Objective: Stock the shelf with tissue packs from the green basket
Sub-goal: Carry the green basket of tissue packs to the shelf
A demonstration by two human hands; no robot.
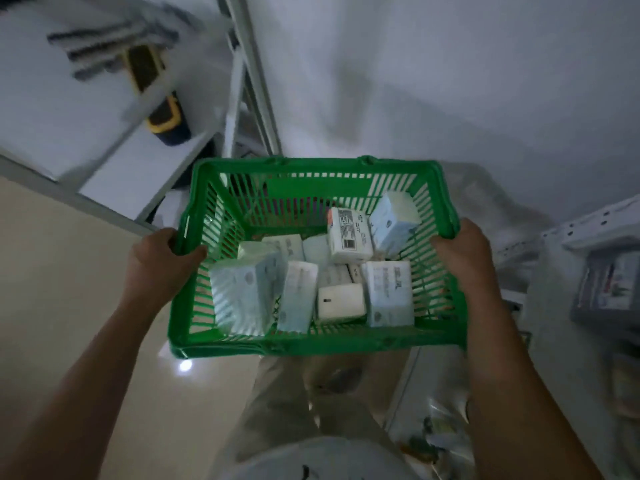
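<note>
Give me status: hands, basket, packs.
Left hand and right hand grip the green basket rims. Tissue packs all inside, none shelved. Shelf upper left, nothing blocking.

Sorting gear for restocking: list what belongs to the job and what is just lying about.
Job: green basket, tissue packs, white shelf, left hand and right hand gripping the basket rim.

Lying about: yellow-and-black item, grey gloves on the shelf.

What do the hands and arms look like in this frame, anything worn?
Both the left hand and right hand are bare: no gloves, and no rings, watch or wristband that I can make out. The forearms are bare too, with no sleeve in view down to the frame edge. Dim light and blur hide finer detail.
</note>
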